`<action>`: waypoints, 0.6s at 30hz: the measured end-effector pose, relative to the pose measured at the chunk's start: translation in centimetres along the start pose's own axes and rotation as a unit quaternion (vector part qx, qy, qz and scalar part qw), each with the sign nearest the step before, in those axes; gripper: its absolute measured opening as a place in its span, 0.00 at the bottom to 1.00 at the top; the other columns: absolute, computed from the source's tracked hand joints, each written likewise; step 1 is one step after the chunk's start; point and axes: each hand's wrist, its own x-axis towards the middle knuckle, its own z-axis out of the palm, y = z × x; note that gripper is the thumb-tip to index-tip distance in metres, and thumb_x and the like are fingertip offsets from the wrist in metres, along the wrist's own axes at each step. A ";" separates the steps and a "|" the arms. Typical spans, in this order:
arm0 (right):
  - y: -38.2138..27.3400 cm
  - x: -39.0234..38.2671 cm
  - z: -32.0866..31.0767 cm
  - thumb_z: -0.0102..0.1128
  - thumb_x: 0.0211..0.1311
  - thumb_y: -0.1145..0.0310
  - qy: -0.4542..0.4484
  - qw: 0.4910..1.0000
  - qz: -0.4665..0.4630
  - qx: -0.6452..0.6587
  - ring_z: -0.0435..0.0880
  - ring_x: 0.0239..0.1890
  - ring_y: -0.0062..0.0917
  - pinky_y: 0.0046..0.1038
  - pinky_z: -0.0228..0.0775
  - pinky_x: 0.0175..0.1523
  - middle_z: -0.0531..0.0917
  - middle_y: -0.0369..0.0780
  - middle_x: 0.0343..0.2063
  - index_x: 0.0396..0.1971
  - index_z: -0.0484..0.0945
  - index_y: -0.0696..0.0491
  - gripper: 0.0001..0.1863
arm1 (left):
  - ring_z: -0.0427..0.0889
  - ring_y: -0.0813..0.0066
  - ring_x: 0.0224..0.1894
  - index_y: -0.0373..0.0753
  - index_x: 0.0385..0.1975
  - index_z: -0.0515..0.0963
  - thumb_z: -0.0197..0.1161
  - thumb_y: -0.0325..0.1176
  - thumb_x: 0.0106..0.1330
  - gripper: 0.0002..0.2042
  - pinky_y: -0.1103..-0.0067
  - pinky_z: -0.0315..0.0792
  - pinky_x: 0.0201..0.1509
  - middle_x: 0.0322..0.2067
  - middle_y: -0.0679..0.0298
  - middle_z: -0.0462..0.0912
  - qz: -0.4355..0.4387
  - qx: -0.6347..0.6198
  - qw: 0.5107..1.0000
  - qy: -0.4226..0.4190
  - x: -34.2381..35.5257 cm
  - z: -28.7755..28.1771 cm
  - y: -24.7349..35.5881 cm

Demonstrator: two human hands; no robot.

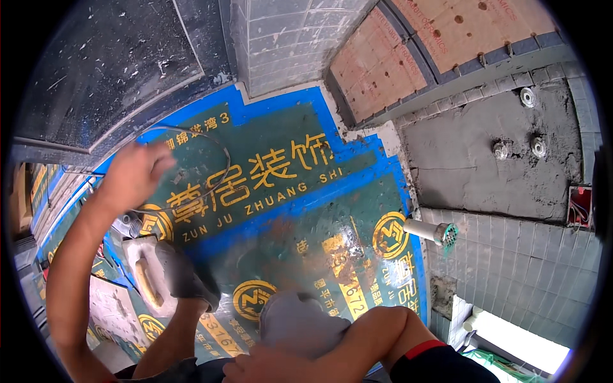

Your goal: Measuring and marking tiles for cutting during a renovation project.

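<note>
Two bare arms: left forearm (73,281) rises steeply from the lower left; right forearm (357,348) lies bent across the lower edge.
Left hand (137,175): raised, blurred, fingers bent rightward; cannot tell whether they pinch the cable (228,159).
Cable: thin loop over green floor sheeting (325,217), just beside that hand.
Right hand (258,366): low, near the right shoe (297,322); grip unclear.
Plastering trowel (150,281): beside the left shoe (185,274), handle uppermost.

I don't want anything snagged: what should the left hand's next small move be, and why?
I'd probably ease the left hand clear of the thin cable loop: in this view the loop curves out beside it, and blur hides whether they touch.
</note>
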 end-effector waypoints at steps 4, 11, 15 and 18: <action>-0.6 0.4 0.4 0.59 0.55 0.63 -0.035 0.998 -0.052 -0.020 0.86 0.30 0.32 0.36 0.76 0.32 0.85 0.42 0.27 0.26 0.85 0.54 0.11 | 0.84 0.49 0.39 0.38 0.42 0.81 0.62 0.24 0.66 0.07 0.61 0.76 0.43 0.34 0.50 0.85 -0.156 -0.078 0.979 -0.108 -19.5 2.7 2.0; 0.5 3.2 -0.1 0.58 0.63 0.66 -0.020 0.993 -0.110 0.038 0.84 0.27 0.40 0.45 0.75 0.30 0.79 0.43 0.24 0.28 0.74 0.53 0.07 | 0.84 0.65 0.47 0.36 0.50 0.79 0.68 0.27 0.58 0.19 0.72 0.77 0.52 0.42 0.56 0.84 -0.372 -0.374 0.845 0.085 -30.8 0.9 17.2; -0.3 4.9 -0.7 0.69 0.62 0.63 -0.082 0.994 -0.059 -0.041 0.84 0.29 0.40 0.41 0.75 0.32 0.81 0.41 0.27 0.28 0.78 0.52 0.10 | 0.85 0.61 0.33 0.40 0.32 0.87 0.71 0.34 0.49 0.10 0.72 0.77 0.36 0.26 0.58 0.84 -0.544 -0.127 0.821 0.117 -27.7 -4.3 25.7; -2.8 5.4 -0.6 0.70 0.58 0.70 -0.062 0.995 -0.061 -0.048 0.84 0.30 0.40 0.38 0.76 0.33 0.82 0.43 0.28 0.36 0.83 0.54 0.08 | 0.82 0.61 0.25 0.40 0.23 0.84 0.72 0.39 0.45 0.10 0.68 0.73 0.28 0.24 0.60 0.82 -0.650 -0.065 0.748 0.118 -28.6 -6.4 24.6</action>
